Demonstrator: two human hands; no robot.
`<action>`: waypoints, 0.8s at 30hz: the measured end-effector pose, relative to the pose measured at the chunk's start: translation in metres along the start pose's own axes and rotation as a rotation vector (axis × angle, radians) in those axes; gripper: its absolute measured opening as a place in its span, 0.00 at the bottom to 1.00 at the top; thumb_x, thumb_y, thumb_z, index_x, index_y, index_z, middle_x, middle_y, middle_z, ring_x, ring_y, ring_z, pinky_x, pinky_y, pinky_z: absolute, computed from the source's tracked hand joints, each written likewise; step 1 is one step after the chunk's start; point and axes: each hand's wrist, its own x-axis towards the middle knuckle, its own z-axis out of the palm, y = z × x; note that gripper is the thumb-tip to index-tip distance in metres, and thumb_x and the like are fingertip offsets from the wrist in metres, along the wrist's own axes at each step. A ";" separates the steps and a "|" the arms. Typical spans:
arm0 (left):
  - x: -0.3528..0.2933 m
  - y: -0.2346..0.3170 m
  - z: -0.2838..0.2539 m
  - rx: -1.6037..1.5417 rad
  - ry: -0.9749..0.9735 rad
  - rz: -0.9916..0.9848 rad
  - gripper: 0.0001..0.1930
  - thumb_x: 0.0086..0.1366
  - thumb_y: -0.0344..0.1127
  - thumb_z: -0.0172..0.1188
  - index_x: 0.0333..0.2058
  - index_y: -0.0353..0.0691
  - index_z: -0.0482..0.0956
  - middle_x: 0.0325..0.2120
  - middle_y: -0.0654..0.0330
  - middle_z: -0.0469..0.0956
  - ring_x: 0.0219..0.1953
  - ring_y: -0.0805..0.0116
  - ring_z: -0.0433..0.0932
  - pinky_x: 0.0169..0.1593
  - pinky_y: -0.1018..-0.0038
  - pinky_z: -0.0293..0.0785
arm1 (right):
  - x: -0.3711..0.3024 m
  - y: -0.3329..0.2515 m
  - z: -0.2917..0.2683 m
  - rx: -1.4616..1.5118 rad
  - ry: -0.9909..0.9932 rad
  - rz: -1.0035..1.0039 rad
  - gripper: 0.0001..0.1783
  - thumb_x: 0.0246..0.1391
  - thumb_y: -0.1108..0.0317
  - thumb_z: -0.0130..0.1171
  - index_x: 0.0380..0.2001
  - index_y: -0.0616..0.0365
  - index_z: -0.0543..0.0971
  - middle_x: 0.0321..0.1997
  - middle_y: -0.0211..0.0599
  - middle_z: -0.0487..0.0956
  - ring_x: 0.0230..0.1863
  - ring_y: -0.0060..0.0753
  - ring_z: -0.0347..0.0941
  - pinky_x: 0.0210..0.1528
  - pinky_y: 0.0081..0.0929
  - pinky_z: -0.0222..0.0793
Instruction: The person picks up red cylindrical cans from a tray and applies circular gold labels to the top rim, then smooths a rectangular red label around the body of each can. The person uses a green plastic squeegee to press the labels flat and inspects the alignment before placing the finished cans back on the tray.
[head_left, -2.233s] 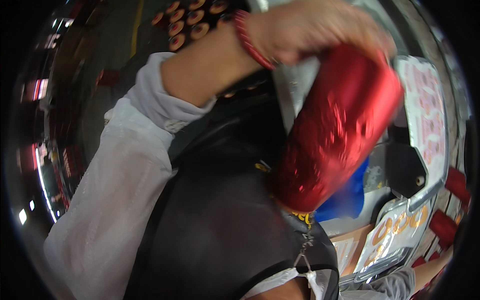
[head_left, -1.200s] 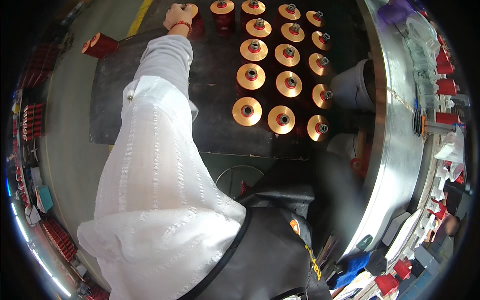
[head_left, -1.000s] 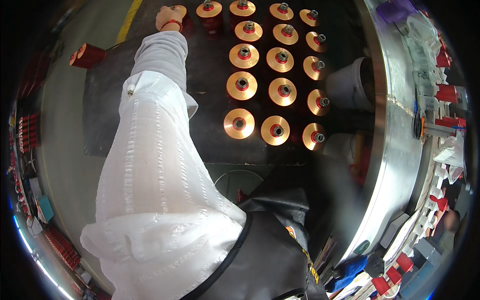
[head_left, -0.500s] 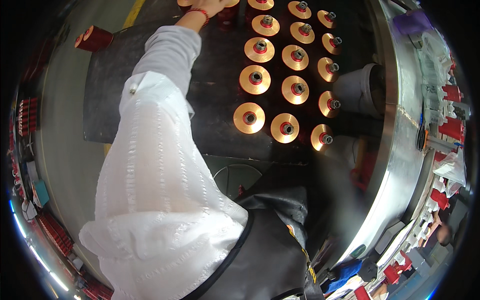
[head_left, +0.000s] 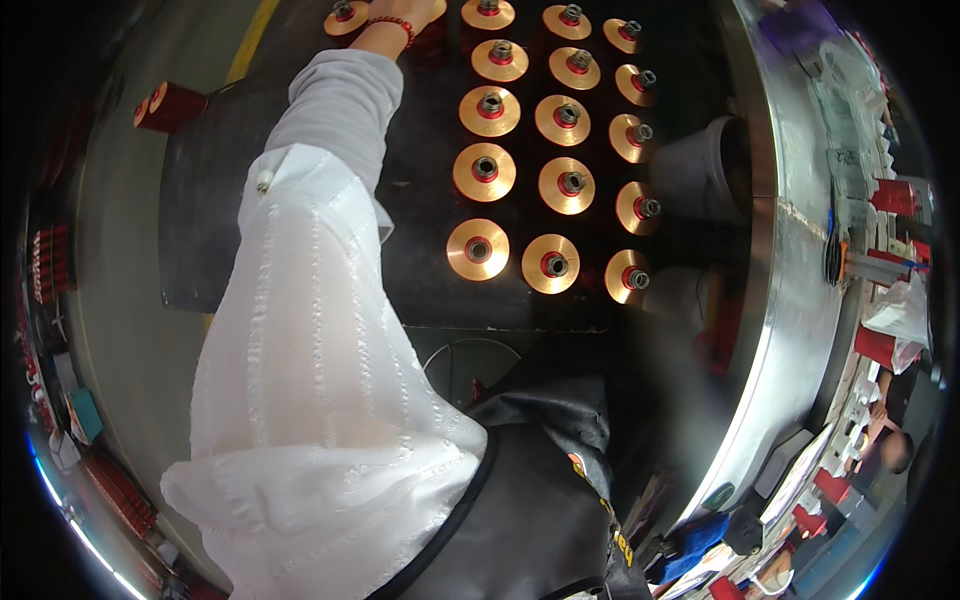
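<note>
My left arm, in a white sleeve, stretches away across a dark table (head_left: 300, 258). At the upper edge of the picture my left hand (head_left: 392, 14), with a red bead bracelet on the wrist, is at a red cylinder (head_left: 430, 42) with a copper-coloured top. The picture's edge cuts off its fingers, so their grip does not show. Just left of the hand stands another copper-topped piece (head_left: 345, 18). Rows of similar red cylinders with copper discs and metal springs on top stand to the right, among them a near one (head_left: 478, 249). My right hand is out of view.
Two red cylinders (head_left: 170, 106) lie at the table's far left corner. To the right stand a grey bucket (head_left: 700, 172) and a long metal-edged bench (head_left: 790, 300) with red parts and plastic bags beyond it. Another person (head_left: 893, 450) is at the far right.
The table and the cylinders on it have shifted slightly left in the picture. My left hand has stayed at the far cylinder, and more of the copper-topped piece beside it shows.
</note>
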 end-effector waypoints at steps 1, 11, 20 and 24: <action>-0.003 0.016 -0.018 0.108 -0.025 -0.013 0.14 0.70 0.44 0.49 0.42 0.45 0.81 0.45 0.43 0.77 0.50 0.44 0.78 0.50 0.52 0.75 | -0.002 0.001 -0.001 0.002 0.007 0.015 0.28 0.55 0.54 0.61 0.56 0.57 0.79 0.46 0.44 0.82 0.46 0.43 0.79 0.49 0.39 0.74; 0.029 0.060 0.015 -0.131 -0.133 0.172 0.20 0.67 0.52 0.52 0.45 0.44 0.81 0.49 0.45 0.78 0.52 0.41 0.77 0.55 0.51 0.73 | 0.006 0.007 -0.007 -0.010 0.011 0.064 0.28 0.54 0.56 0.61 0.56 0.56 0.79 0.46 0.44 0.82 0.46 0.45 0.79 0.49 0.40 0.74; 0.045 0.054 0.056 -0.173 0.000 0.143 0.14 0.67 0.43 0.51 0.37 0.40 0.80 0.40 0.41 0.80 0.46 0.39 0.79 0.50 0.50 0.75 | 0.017 0.021 -0.015 -0.014 0.002 0.076 0.27 0.53 0.57 0.62 0.56 0.56 0.79 0.45 0.44 0.82 0.45 0.45 0.78 0.48 0.40 0.74; 0.044 0.052 0.065 -0.188 0.057 0.177 0.14 0.67 0.43 0.50 0.37 0.40 0.79 0.40 0.42 0.80 0.45 0.40 0.80 0.48 0.52 0.76 | 0.023 0.028 -0.020 -0.015 0.003 0.070 0.27 0.52 0.58 0.63 0.56 0.56 0.79 0.45 0.44 0.82 0.45 0.46 0.78 0.48 0.41 0.74</action>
